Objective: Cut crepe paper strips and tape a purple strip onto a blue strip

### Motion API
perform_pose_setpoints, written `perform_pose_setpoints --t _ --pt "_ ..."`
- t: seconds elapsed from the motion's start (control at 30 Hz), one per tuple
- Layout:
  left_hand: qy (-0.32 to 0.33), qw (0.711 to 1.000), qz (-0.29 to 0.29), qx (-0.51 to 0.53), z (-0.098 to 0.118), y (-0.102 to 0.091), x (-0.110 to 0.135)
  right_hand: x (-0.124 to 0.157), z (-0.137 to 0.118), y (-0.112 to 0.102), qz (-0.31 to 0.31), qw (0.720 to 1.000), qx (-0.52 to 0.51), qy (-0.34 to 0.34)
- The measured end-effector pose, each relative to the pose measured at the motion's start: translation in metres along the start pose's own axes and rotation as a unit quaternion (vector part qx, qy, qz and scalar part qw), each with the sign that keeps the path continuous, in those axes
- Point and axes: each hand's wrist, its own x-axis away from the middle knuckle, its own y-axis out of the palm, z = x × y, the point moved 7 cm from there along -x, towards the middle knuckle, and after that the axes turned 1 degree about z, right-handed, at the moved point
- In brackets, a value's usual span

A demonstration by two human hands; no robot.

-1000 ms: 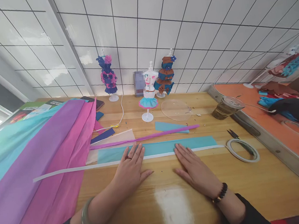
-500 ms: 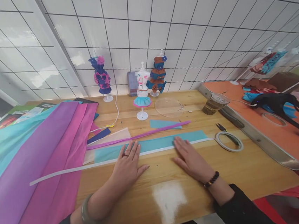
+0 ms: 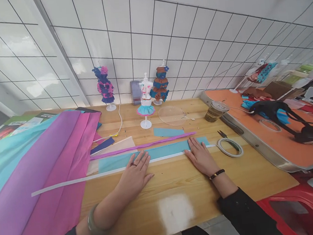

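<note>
A long strip of teal crepe paper [image 3: 167, 149] lies flat on the wooden table, with a narrow white tape [image 3: 68, 183] along its near edge. The tape runs past the paper's left end onto pink paper; on the right it leads to a tape roll [image 3: 241, 148]. My left hand [image 3: 136, 175] rests flat on the strip left of its middle, fingers stretched out. Close to the strip's right end lies my right hand [image 3: 202, 158], palm down and fingers extended, touching paper and tape edge. Neither hand grasps anything.
Behind the strip lie a twisted purple strip [image 3: 145, 145] and a teal piece [image 3: 167, 132]. Small dressed mannequins [image 3: 145, 111] stand along the wall. Large crepe sheets [image 3: 46, 154] cover the left side. Small scissors [image 3: 222, 134] and a lidded cup [image 3: 214, 112] are at right.
My right hand has slid rightward along the strip towards its right end. My left hand has shifted slightly right, still flat. The view has turned a little to the right.
</note>
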Motion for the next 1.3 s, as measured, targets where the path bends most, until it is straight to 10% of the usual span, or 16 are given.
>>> perform_pose_setpoints --t 0.27,0.6,0.9,1.3 --pt "-0.021 1.0 0.005 0.013 -0.003 0.003 0.002 0.005 -0.007 -0.014 0.064 0.996 -0.054 -0.04" --pt "-0.054 0.998 0.01 0.013 -0.007 -0.006 0.003 0.028 -0.156 -0.027 -0.009 0.94 -0.128 -0.317" --pt "-0.085 0.996 0.014 0.013 -0.014 -0.008 0.005 0.008 -0.141 -0.016 0.01 0.98 -0.102 -0.171" --pt "-0.086 0.996 0.025 0.009 -0.016 -0.008 0.008 0.01 -0.18 -0.025 -0.007 0.939 -0.17 -0.3"
